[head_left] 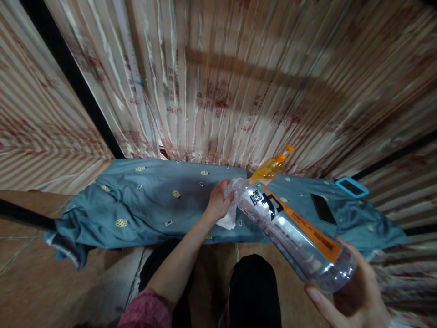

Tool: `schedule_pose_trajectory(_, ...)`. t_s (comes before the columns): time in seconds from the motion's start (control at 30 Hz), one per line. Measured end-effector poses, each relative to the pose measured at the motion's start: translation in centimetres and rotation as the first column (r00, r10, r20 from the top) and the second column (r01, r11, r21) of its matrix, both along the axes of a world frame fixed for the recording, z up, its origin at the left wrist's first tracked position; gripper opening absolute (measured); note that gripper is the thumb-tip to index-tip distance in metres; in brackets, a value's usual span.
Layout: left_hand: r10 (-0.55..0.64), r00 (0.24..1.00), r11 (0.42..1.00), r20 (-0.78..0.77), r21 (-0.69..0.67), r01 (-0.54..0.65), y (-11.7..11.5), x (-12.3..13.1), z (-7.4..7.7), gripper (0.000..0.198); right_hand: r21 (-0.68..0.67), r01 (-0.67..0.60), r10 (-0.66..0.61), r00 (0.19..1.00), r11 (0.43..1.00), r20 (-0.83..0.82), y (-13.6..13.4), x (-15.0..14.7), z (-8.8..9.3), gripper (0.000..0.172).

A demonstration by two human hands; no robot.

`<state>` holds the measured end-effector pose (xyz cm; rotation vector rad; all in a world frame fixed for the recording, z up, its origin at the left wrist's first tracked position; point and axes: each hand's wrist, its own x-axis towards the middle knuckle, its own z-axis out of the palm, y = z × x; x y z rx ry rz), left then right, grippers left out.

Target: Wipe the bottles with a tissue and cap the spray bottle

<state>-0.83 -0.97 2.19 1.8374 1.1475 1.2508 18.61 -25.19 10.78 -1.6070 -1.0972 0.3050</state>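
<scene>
bottle (290, 230) tilted in right grip (362, 291)

beneath our left fingers (220, 196) we see a long cloth-covered surface (153, 205), blue-grey with yellow pineapples. a white wad (228, 219) shows just below those fingers; we cannot tell whether it lies there or is held. beyond them, to the right, is a yellow-orange pump bottle (269, 169), its base hidden. past our right fingers (367, 269) lie a dark phone (323, 209) and, farther off, a blue-rimmed device (352, 187).
</scene>
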Motion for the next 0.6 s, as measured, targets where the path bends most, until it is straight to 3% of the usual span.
schedule_pose_trajectory(0.2,0.004,1.0,1.0,-0.02,-0.009,-0.004,-0.1,-0.1,0.1,0.023,-0.005,-0.065,0.065,0.995,0.998,0.079,-0.3,2.1,-0.9,0.093)
schedule_pose_trajectory(0.33,0.009,1.0,1.0,-0.019,0.003,-0.009,-0.1,-0.1,0.0,0.023,-0.007,-0.076,0.076,0.994,0.997,0.077,-0.3,1.6,-0.8,0.097)
schedule_pose_trajectory(0.47,0.015,1.0,1.0,-0.018,0.009,-0.015,0.0,0.0,-0.1,0.023,0.0,-0.007,0.007,0.999,1.0,0.038,-0.3,1.1,-0.6,0.094)
schedule_pose_trajectory(0.6,0.014,1.0,1.0,-0.016,-0.004,-0.014,0.0,0.0,0.0,0.025,-0.007,-0.065,0.065,0.994,0.998,0.093,-0.3,1.6,-0.7,0.095)
